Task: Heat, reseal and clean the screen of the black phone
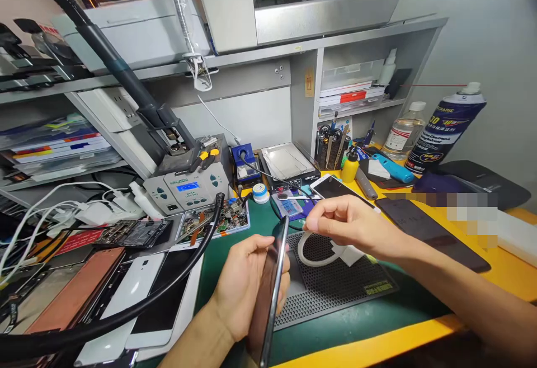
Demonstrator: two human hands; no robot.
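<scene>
My left hand [245,284] grips a dark smartphone [272,295], tilted up so that its edge faces me. The fingers wrap behind it and the thumb lies along its side. To the right of the phone's top end, my right hand [342,225] is raised with thumb and forefinger pinched together. Whatever sits in that pinch, if anything, is too small to tell. Below the right hand a white cable [304,250] lies looped on a grey perforated mat [319,295], which rests on a green work mat [356,317].
At the left, a black hose [168,295] arches over several phones and phone parts. Behind stand a grey soldering station [188,183] and a tray of small boards [237,217]. To the right are a dark phone [432,234], a yellow bottle [349,166] and a spray can [447,127].
</scene>
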